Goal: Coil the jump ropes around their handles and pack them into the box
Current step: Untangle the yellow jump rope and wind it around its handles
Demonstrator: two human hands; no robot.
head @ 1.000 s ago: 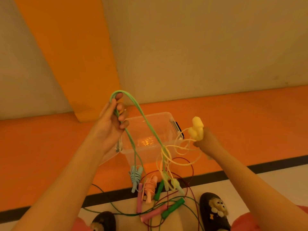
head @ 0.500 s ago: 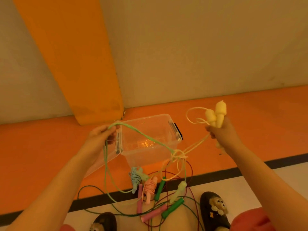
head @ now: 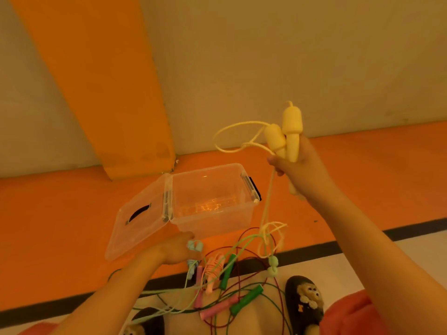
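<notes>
My right hand (head: 302, 172) is raised at the right of the frame, its grip clenched round the pair of yellow handles (head: 287, 136). They stand side by side with their rounded ends up, above the fist. A loop of yellow rope (head: 267, 201) curls out to the left of the handles. Another strand drops straight down from the fist into a knot of loops hanging just right of the box, above two pale green handles (head: 272, 265).

My left hand (head: 174, 250) is low, left of centre, against a pale blue coiled rope (head: 194, 245) whose handle ends show at the fingertips. I cannot tell whether this grip is clenched on it or only touching.

Below the left hand, the other ropes lie tangled on the floor:
- a pink coiled rope (head: 212, 267)
- two dark green handles (head: 246, 302)
- loose pink handles (head: 217, 310)

The clear plastic box (head: 217, 226) sits on the orange floor band (head: 60, 213) at centre frame, just above the left hand. It is well below and to the left of the yellow handles. Its lid (head: 135, 226) is swung open to the left and leans on the floor.

A dark stripe (head: 362, 235) crosses the floor below the box. A black slipper (head: 304, 303) shows at the lower right.
</notes>
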